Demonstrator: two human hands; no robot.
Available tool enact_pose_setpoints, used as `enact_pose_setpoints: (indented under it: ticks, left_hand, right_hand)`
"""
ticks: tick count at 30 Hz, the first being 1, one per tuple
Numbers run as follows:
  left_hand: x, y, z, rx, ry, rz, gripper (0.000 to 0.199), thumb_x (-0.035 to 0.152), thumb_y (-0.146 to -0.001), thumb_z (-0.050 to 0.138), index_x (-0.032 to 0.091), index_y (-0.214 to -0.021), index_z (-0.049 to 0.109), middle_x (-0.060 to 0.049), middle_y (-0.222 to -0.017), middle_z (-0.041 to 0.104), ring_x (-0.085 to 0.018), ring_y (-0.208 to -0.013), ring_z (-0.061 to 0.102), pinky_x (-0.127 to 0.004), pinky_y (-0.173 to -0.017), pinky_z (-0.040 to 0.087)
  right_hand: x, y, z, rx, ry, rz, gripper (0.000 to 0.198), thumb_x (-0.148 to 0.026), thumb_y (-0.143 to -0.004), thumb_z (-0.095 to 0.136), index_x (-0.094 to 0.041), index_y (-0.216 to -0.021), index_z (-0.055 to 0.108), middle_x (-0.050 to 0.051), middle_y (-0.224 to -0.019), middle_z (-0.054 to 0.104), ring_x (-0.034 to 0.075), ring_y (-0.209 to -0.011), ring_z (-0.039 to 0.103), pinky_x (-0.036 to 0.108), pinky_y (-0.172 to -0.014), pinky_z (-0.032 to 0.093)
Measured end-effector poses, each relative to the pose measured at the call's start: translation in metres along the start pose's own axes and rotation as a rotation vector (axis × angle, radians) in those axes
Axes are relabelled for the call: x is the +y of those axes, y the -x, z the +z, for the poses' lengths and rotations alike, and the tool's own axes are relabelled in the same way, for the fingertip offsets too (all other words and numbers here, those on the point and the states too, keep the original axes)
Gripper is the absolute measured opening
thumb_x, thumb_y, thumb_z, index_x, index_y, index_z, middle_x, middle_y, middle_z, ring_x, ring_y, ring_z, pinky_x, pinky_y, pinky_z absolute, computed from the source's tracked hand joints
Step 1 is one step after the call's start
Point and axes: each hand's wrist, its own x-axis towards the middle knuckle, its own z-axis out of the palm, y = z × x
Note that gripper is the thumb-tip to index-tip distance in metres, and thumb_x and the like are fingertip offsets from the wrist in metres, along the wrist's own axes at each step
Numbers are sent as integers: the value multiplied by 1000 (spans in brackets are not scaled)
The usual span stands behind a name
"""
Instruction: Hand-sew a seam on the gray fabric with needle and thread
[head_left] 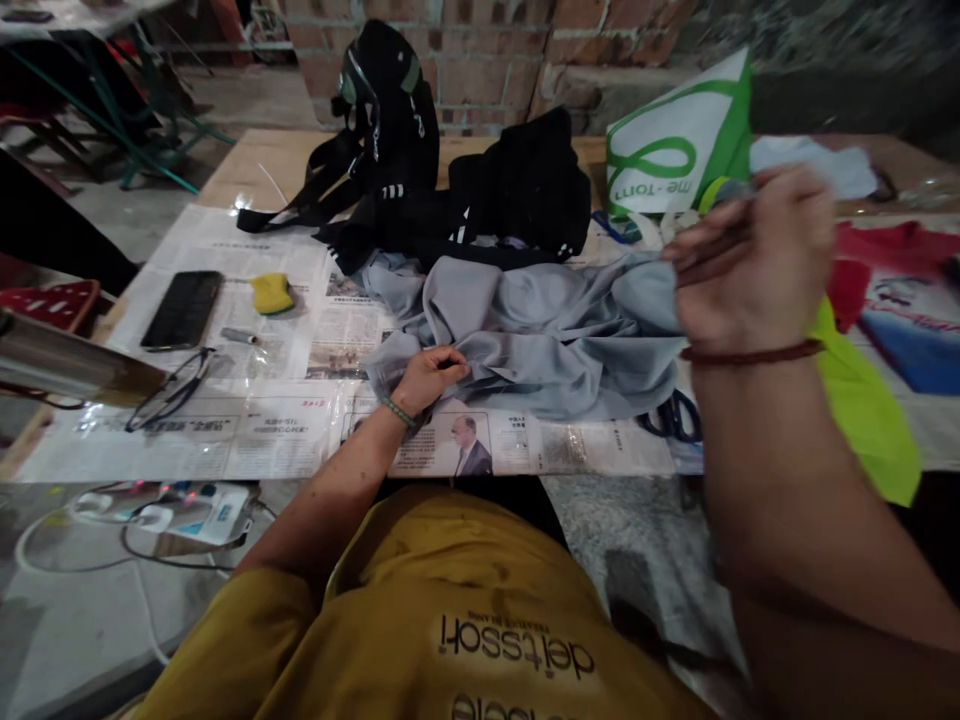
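A crumpled grey cloth (555,330) lies in folds across the newspaper-covered table. At its near left edge my left hand (431,380) has thumb and fingers closed on the fabric. My right hand (757,255) is lifted above the cloth's right end, somewhat blurred by motion. Its fingers are drawn together toward the thumb; anything between them is too small or too blurred to make out. Dark-handled scissors (671,415) lie by the cloth's near right edge, partly hidden behind my right forearm.
Behind the cloth are a black backpack (394,110), a black garment (525,190) and a green-white bag (667,150). To the left lie a phone (182,310), yellow sponge (272,293), glasses (172,390) and metal bottle (75,355). A power strip (202,512) sits below the table.
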Motion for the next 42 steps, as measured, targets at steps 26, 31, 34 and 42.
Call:
enact_pose_setpoints:
  ticks: [26, 31, 34, 42]
  left_hand:
    - [-9, 0, -3, -65, -117, 94, 18, 30, -62, 69, 14, -69, 66, 1, -67, 62, -13, -66, 52, -25, -66, 42]
    - [-9, -1, -3, -60, -144, 119, 17, 30, -64, 69, 14, -68, 66, 1, -65, 61, -13, -65, 52, -25, -67, 42]
    - [-10, -1, -5, -72, -153, 146, 14, 27, -65, 69, 14, -68, 67, 1, -66, 62, -13, -66, 53, -25, -69, 43]
    - [-10, -2, -6, -103, -167, 137, 18, 31, -64, 68, 15, -70, 68, 0, -66, 64, -13, -65, 54, -25, -68, 43]
  right_hand:
    - [137, 101, -60, 63, 272, 311, 35, -52, -76, 64, -20, -83, 52, -8, -55, 58, 9, -41, 56, 19, -41, 44]
    - [137, 100, -62, 44, 285, 322, 35, -52, -75, 64, -20, -84, 53, -7, -56, 58, 8, -41, 55, 19, -42, 45]
    - [138, 100, -62, 60, 278, 327, 37, -53, -73, 65, -20, -84, 54, -7, -55, 58, 8, -40, 54, 19, -41, 44]
    - [134, 101, -60, 71, 239, 343, 37, -52, -71, 67, -20, -84, 54, -8, -54, 59, 7, -39, 54, 18, -41, 44]
